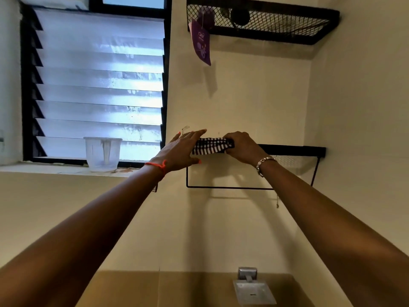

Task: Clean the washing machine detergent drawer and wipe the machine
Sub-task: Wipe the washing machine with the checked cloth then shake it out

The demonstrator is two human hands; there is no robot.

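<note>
1. Your left hand [183, 149] is raised to the wall; its fingers are straight and lie close together, pointing right, with the thumb held apart below; the fingers rest flat over the left end of the checked cloth [211, 146].
2. Your right hand [242, 147] is curled round the right end of that cloth; the fingers bunch the fabric in a grip, knuckles toward you.
3. The checked cloth is black and white; it is stretched between your two hands at the front edge of the lower shelf [294, 150], a black wire shelf fixed to the cream wall; whether it lies on the shelf or only against its edge, you cannot tell.
4. A thin black rail [230, 187] hangs under that shelf.
5. An orange thread [158, 166] circles your left wrist; a beaded bracelet [264, 163] circles your right.
6. Higher up is an upper shelf [276, 23] of black mesh; a purple sachet [201, 44] dangles from its left corner.
7. To your left is a louvred window [99, 85]; a clear plastic jug [102, 154] stands on the sill [44, 168].
8. Low on the wall, between your forearms, sits a metal soap dish [253, 292].
</note>
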